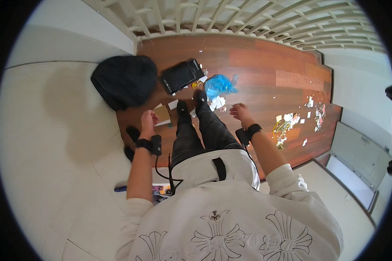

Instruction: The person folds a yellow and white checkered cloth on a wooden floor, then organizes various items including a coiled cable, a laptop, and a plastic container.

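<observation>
My left hand [149,120] hangs with loosely curled fingers, nothing seen in it, in front of a piece of cardboard [162,114] and white paper sheets on the wooden floor. On the other side of my legs, my right hand [240,113] is held out with its fingers apart and holds nothing. Between and beyond the hands lie a blue plastic bag [219,85] and crumpled white paper scraps [218,103]. A flat black box [182,77] rests on the floor beyond my feet.
A large black fabric item [125,81] stands left, by the pale floor. Small litter and paper scraps [289,120] are scattered at right. A slatted railing [212,19] borders the far side. Dark shoes [133,133] sit near my left forearm. A low cabinet [361,146] is at far right.
</observation>
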Available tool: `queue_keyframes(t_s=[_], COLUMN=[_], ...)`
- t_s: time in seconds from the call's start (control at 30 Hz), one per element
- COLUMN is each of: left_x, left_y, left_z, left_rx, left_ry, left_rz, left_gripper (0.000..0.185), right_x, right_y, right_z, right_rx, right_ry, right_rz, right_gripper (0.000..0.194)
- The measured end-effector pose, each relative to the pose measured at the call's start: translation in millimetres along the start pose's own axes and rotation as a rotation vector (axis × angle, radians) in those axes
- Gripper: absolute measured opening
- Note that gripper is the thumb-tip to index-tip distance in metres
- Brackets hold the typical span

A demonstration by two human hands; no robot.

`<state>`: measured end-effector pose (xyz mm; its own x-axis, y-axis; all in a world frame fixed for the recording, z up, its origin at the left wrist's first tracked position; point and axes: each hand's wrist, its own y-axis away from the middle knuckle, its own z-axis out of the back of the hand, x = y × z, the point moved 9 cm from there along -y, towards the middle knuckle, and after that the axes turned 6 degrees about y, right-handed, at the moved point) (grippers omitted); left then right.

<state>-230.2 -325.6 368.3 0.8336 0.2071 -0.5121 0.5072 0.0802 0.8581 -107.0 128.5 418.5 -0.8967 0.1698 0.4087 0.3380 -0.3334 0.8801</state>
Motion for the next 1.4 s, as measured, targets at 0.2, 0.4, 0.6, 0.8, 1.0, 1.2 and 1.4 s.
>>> queue_keyframes(t_s=[0.2,0.4,0.6,0.8,1.0,1.2,1.4], left_x=[13.0,26.3,110.2,179.8,220.7,253.7,246.0], left_y=[-43.4,-108.6,-179.6,-222.2,-255.9,-310.5,-407.7], left_z=[46.1,33.3,40.5,66.8,84.5,93.4,49.3], left_rx=[-0.165,-0.182,-0.150,-0.157,-0.062,-0.034,0.019], left_ry=[-0.168,-0.192,-0.350,-0.360,-0.394,-0.380,-0.423], left_rz=[0.173,0.077,0.172,0.226,0.170,0.368,0.291], left_gripper=[0.015,0.017,0.019,0.022,0.021,0.022,0.047], right_x=[4.9,48.7,47.7,8.6,-34.4,-65.5,-53.0], right_y=[-95.5,-213.8,-310.6,-380.1,-437.6,-505.3,-564.9], right_z=[-30.3,-62.8,-91.6,-123.2,-142.5,-156.9,-191.5], right_rx=[0.095,0.112,0.090,0.103,0.096,0.041,0.130], right_ry=[-0.001,0.187,0.256,0.418,0.482,0.489,0.380], right_rz=[-0.262,-0.095,-0.093,-0.069,-0.060,0.036,0.141], right_gripper=[0.022,0.023,0.022,0.025,0.025,0.035,0.078])
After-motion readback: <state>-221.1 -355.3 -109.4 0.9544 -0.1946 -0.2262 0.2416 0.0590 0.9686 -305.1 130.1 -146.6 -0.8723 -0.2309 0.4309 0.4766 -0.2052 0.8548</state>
